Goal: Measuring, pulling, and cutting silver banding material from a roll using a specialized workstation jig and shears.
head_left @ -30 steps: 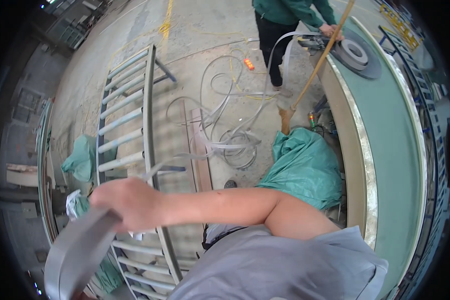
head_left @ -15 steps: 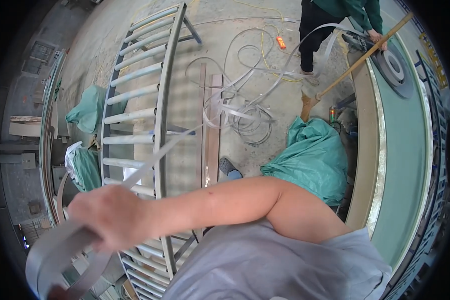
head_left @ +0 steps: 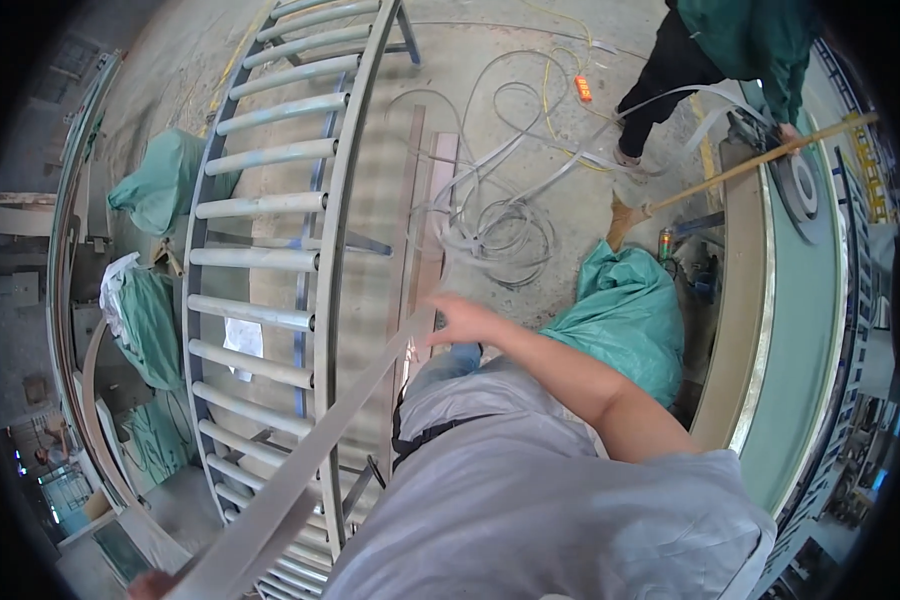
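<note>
A long flat grey strip [head_left: 320,430] runs slantwise from the lower left edge up to my right hand [head_left: 462,320]. That hand is closed around the strip in front of my body, thumb and fingers pinching it. Only a small part of my left hand [head_left: 153,584] shows at the bottom left, against the strip's near end; most of its fingers are cut off by the picture's edge. Beyond my right hand, more of the strip lies in a loose tangle of loops [head_left: 510,245] on the floor.
A roller conveyor [head_left: 260,260] stands to my left. On the right is a green-topped bench [head_left: 805,330] with a strip roll [head_left: 798,185]. A person [head_left: 740,45] beside it holds a broom [head_left: 730,175]. A green sack [head_left: 625,320], an orange power strip [head_left: 583,88] and cords lie on the floor.
My right hand has moved from the lower left back to the middle, near my body. The strip now stretches long between my hands. The person at the bench has shifted and bends over more.
</note>
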A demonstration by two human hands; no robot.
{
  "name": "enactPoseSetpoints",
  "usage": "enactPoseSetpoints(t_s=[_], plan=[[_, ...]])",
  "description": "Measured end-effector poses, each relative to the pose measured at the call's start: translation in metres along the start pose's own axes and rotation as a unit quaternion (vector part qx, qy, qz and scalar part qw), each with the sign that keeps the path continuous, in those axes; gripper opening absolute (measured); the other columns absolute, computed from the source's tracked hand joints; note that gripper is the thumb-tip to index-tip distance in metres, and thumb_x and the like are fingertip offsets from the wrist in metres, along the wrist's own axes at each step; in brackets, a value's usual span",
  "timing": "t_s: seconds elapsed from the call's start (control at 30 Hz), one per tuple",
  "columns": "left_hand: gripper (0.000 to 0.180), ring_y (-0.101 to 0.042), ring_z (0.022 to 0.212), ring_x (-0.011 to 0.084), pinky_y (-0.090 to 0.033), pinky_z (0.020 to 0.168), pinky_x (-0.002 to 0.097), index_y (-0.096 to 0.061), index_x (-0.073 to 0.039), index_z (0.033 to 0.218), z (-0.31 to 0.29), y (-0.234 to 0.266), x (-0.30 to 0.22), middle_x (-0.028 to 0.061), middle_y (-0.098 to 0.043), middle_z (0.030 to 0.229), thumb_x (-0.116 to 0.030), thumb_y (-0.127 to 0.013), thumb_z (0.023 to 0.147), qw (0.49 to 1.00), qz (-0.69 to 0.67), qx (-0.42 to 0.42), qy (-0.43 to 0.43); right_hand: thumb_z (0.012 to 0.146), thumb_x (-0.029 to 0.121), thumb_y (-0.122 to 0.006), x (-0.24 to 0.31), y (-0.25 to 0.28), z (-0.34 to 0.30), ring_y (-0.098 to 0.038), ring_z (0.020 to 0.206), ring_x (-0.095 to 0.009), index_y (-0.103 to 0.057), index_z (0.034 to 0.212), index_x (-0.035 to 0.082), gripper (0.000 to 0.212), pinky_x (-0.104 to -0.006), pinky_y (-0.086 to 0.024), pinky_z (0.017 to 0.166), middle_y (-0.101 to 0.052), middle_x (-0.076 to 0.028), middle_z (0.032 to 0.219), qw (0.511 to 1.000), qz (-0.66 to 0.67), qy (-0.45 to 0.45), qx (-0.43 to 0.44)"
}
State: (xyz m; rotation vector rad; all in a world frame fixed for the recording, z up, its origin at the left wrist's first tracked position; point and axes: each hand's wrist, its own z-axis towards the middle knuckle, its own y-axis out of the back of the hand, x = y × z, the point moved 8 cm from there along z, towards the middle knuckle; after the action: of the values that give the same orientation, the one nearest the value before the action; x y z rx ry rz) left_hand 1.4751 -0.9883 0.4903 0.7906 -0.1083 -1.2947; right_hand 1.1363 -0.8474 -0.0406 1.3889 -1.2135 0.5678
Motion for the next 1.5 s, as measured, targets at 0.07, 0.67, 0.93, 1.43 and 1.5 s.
enactPoseSetpoints(t_s=[0.07,0.67,0.93,1.43,1.5], plan=[[0.029,-0.058,0.060,0.0218,-0.048,0.054,0.0347,-0.064,0.005,0.090,0.004,0.041,0.069,0.0138,-0.064,0.072,-0.023,-0.067,0.083,0.995,-0.083,0.040,-0.035,0.065,0.041,-0.079,-0.067,-0.002,0.005,-0.049,0.119,-0.038,-0.042,0.135,0.003,0.088,-0.0428,-0.040,0.101,-0.050,-0.024,0.127,0.989,-0.041,-0.145,-0.007],[0.050,-0.041,0.130,0.0193,-0.037,0.108,0.0297,-0.030,0.000,0.143,-0.535,-0.648,0.173,0.0122,-0.039,0.144,-0.028,-0.031,0.102,0.703,0.129,0.607,0.347,0.071,0.039,-0.070,-0.328,-0.046,0.201,-0.054,0.114,-0.036,-0.056,0.120,0.002,0.063,-0.0416,-0.045,0.094,-0.058,-0.019,0.123,0.944,-0.077,-0.246,0.206],[0.036,-0.053,0.089,0.0218,-0.044,0.077,0.0314,-0.052,0.001,0.115,-0.068,-0.030,0.100,0.0129,-0.055,0.103,-0.025,-0.051,0.091,0.778,0.409,0.425,0.216,0.091,0.036,-0.053,-0.235,0.061,0.106,-0.062,0.086,-0.040,-0.063,0.096,-0.001,0.039,-0.0462,-0.047,0.077,-0.064,-0.025,0.090,0.978,-0.023,-0.176,-0.109],[0.039,-0.059,0.067,0.0293,-0.046,0.062,0.0383,-0.061,0.001,0.089,-0.126,-0.402,0.060,0.0151,-0.061,0.074,-0.031,-0.077,0.074,0.813,0.002,0.450,0.370,0.090,0.033,-0.061,0.096,0.252,-0.028,-0.063,0.064,-0.024,-0.063,0.113,0.008,0.034,-0.0347,-0.050,0.060,-0.066,-0.014,0.074,0.982,-0.089,-0.064,-0.151],[0.038,-0.059,0.064,0.0325,-0.047,0.062,0.0392,-0.061,0.000,0.088,-0.129,-0.478,0.009,0.0182,-0.062,0.072,-0.031,-0.078,0.073,0.855,-0.062,0.449,0.253,0.087,0.029,-0.063,0.160,0.197,-0.041,-0.064,0.063,-0.031,-0.060,0.118,0.011,0.036,-0.0378,-0.051,0.054,-0.066,-0.011,0.075,0.969,-0.143,0.131,-0.151]])
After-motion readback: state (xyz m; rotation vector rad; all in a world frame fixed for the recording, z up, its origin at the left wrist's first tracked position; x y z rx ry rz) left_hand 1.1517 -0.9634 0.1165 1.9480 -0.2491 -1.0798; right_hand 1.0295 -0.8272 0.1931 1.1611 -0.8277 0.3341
